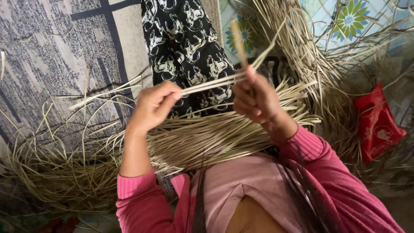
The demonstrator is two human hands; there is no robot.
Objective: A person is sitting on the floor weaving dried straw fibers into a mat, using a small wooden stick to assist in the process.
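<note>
Grey patterned carpet fills the upper left of the frame and flowered floor tiles the upper right, with dry pale straw heaped across the middle. At frame centre both hands hold a few long flat strips up over a lap bundle. The left hand pinches the strips' near end between thumb and fingers, clenched on them; the right hand grips the same strips further along, where they bend and fan upward toward the top centre. Between the hands the strips' long axis runs left to right, rising slightly toward the right, taut and clear of the bundle below. Black-and-white printed cloth lies behind them. A red packet sits well apart at the right edge. Open room lies above the hands; loose straw crowds the lower left.
</note>
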